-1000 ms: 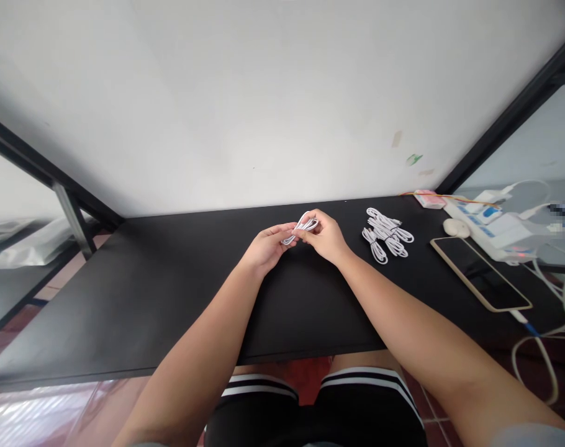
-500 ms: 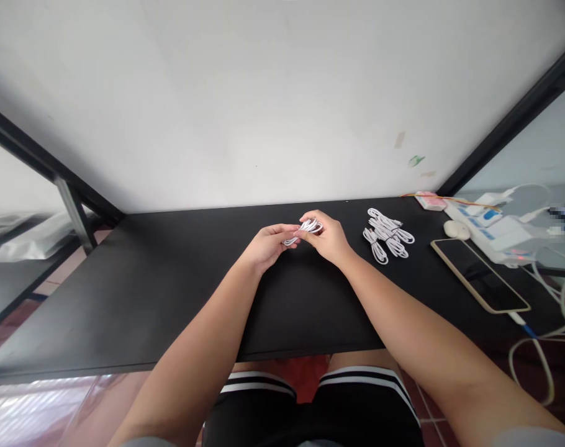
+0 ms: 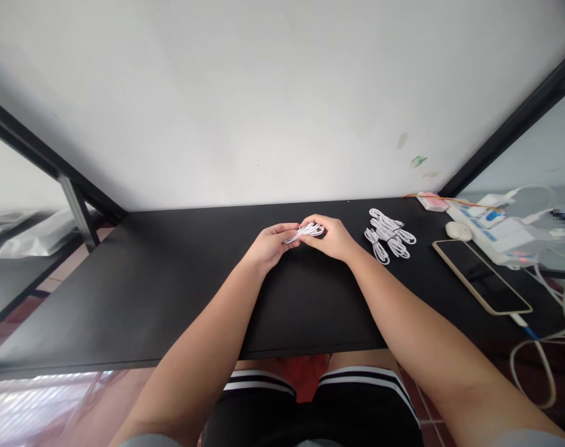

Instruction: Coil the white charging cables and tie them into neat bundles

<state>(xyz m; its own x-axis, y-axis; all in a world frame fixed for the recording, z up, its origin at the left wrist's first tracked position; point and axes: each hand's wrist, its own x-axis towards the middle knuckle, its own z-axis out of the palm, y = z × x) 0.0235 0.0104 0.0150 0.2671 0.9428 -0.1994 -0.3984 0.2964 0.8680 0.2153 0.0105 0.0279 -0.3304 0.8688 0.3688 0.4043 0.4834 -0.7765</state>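
Centre frame: left hand (image 3: 267, 244) and right hand (image 3: 331, 237) pinching coiled white cable (image 3: 305, 231) above black surface (image 3: 171, 279).

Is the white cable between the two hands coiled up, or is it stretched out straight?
Coiled. The white cable forms a short bundle of loops held between the left hand and the right hand, above the black table.

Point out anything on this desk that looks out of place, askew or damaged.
Nothing looks damaged or spilled. Both the left hand and right hand hold a coiled white cable over the black table. The phone lies slanted to the table edge, and loose cords dangle off the right side.
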